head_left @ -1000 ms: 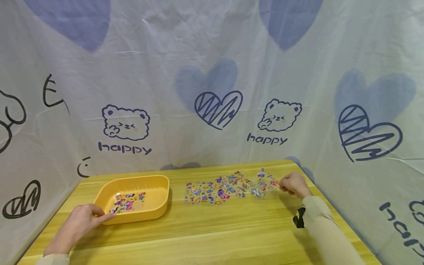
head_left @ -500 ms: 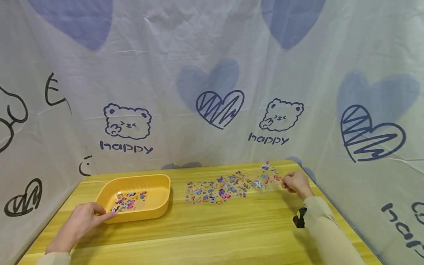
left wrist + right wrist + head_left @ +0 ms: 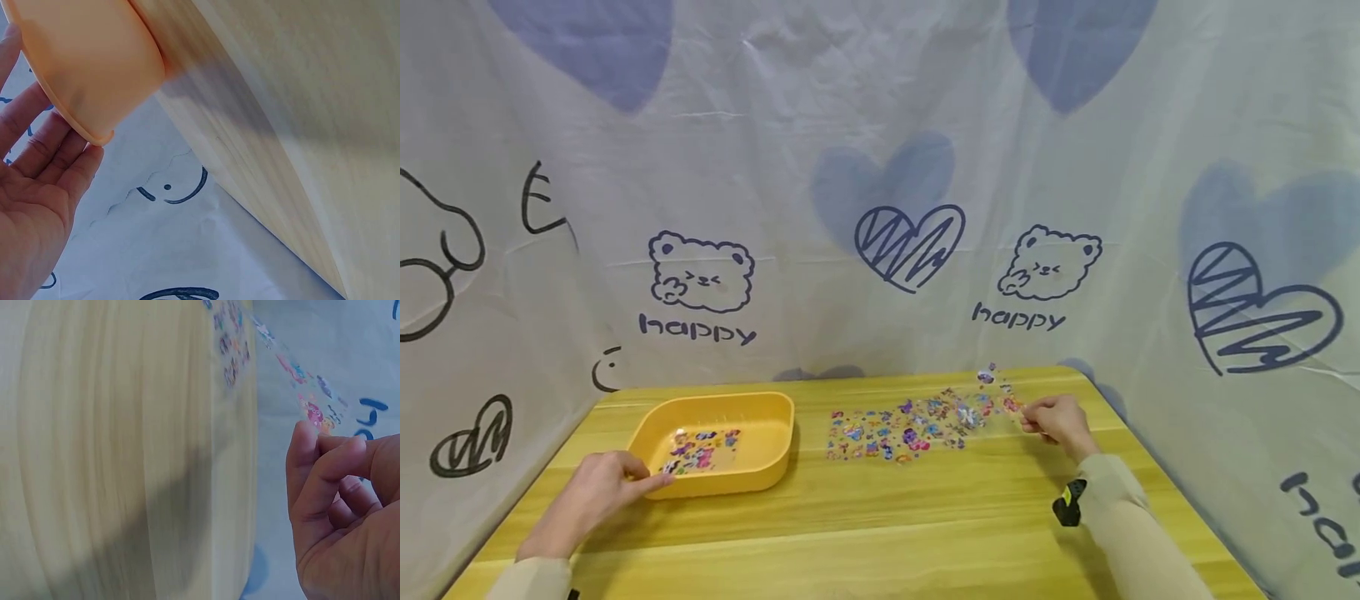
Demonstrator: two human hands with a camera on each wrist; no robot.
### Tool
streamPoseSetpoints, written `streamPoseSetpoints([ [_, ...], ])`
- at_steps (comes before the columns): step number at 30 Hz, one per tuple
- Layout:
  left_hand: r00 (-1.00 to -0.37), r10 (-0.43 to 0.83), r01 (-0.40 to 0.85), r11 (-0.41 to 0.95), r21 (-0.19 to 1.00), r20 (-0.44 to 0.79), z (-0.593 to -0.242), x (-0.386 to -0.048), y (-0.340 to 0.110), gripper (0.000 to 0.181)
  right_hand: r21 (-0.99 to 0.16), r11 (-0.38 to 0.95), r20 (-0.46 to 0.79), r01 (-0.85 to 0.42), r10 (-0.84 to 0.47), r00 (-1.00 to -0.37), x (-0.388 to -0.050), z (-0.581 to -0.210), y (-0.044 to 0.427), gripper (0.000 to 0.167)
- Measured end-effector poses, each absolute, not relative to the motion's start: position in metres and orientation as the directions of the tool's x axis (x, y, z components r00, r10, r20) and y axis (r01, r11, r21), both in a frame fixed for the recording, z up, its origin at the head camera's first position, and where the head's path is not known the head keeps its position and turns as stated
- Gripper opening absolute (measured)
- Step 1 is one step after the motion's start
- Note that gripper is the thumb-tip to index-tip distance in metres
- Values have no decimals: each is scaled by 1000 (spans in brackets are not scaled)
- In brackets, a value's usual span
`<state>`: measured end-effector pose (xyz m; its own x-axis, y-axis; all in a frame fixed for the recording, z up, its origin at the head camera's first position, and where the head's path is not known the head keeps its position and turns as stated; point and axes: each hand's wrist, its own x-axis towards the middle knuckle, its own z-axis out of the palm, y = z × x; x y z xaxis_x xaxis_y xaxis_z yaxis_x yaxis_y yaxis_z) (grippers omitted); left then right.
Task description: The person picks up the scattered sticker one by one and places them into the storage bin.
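A yellow tray (image 3: 741, 482) stands at the left of the table, with a clear sticker sheet (image 3: 703, 450) lying inside. My left hand (image 3: 598, 492) holds the tray's near left rim, thumb over it; in the left wrist view the fingers of the left hand (image 3: 44, 169) lie along the outside of the tray (image 3: 94, 69). Pinched by a corner in my right hand (image 3: 1060, 421), a clear sheet with colourful stickers (image 3: 986, 377) is raised above the table. The right wrist view shows that sheet (image 3: 312, 412) at the fingertips of the right hand (image 3: 344, 494).
More clear sticker sheets (image 3: 880, 435) lie on the wooden table (image 3: 880, 533) between the tray and my right hand, partly overlapping. A white cloth (image 3: 790, 167) with blue hearts and bear drawings hangs behind and at both sides.
The right hand has moved a little left with the pinched sheet, which now hangs nearer the sheets on the table. The left hand stays on the tray rim; the head view has shifted slightly.
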<state>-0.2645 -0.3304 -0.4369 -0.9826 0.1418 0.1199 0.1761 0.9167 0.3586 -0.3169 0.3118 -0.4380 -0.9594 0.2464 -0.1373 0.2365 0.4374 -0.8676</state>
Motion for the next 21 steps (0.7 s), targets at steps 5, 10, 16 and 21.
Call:
streamPoseSetpoints([
  [5,-982,141,177,912,370,122,-435,-265,-329,49,-870,441,-122,218,236,-964,-319,-441,300,30],
  [10,-982,135,174,919,353,132,-435,-267,-329,49,-869,449,-113,208,230,-967,-323,-441,289,30],
  [16,-982,131,169,927,334,135,-434,-267,-329,50,-877,441,-111,192,203,-973,-325,-441,275,27],
  [21,-981,138,178,923,341,139,-435,-266,-330,47,-885,432,-111,177,174,-979,-326,-443,258,24],
])
